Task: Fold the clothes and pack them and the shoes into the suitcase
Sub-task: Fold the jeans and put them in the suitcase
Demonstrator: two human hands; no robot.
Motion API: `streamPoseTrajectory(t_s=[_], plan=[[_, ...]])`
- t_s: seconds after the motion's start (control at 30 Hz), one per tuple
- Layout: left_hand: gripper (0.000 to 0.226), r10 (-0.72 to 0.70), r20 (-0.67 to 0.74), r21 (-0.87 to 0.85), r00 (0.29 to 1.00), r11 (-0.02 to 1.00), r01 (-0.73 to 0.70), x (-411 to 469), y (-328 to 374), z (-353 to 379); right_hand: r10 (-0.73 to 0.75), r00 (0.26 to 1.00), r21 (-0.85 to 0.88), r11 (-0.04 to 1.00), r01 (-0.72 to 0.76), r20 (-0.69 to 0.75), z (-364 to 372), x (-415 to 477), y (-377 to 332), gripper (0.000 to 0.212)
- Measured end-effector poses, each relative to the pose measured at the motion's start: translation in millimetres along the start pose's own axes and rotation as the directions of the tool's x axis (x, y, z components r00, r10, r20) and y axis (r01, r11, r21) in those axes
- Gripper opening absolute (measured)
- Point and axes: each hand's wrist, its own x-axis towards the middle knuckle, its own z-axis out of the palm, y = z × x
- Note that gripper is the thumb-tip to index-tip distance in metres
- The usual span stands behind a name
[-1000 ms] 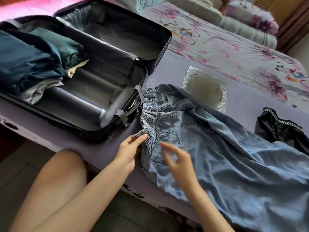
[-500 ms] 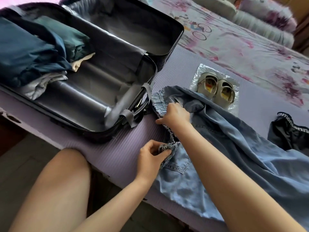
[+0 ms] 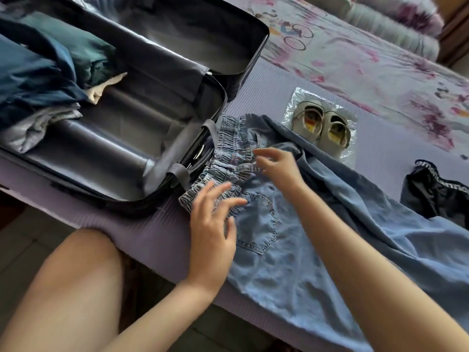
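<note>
Light blue denim trousers lie spread on the purple mat, their elastic waistband next to the open black suitcase. My left hand hovers with fingers spread over the near end of the waistband. My right hand is over the far part of the waistband, fingers relaxed and holding nothing. Folded blue and grey clothes fill the left side of the suitcase. A pair of pale sandals sits on clear plastic behind the trousers. A black garment lies at the right.
The purple mat covers the bed's near edge. A floral sheet and pillows lie beyond it. The suitcase lid stands open at the back. My bare knee is at lower left, over the floor.
Both hands gripped the bunched waistband half a second ago. They have let go, and the waistband now lies flatter beside the suitcase.
</note>
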Motion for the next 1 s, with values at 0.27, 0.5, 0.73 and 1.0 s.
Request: streamPoseTrajectory(t_s=[0.27,0.5,0.73,1.0], plan=[[0.079,-0.103,0.604,0.614,0.79,0.693,-0.379,30.7,-52.0,56.9,0.028,0.945,-0.231,0.967,-0.109,-0.327,-98.2,22.8,48.3,0.033],[0.068,-0.034,0.551,0.62,0.834,0.685,-0.382,19.1,-81.4,71.3,0.112,0.934,-0.411,0.876,-0.254,-0.339,-109.3,65.5,74.3,0.051],[0.068,-0.012,0.528,0.644,0.849,0.658,-0.391,18.4,-82.1,72.0,-0.012,0.877,-0.338,0.925,-0.172,-0.48,-111.0,68.1,81.6,0.017],[0.076,-0.092,0.581,0.606,0.809,0.712,-0.355,26.4,-68.9,64.0,-0.41,0.789,-0.245,0.911,0.332,-0.458,-131.9,-10.1,25.7,0.013]])
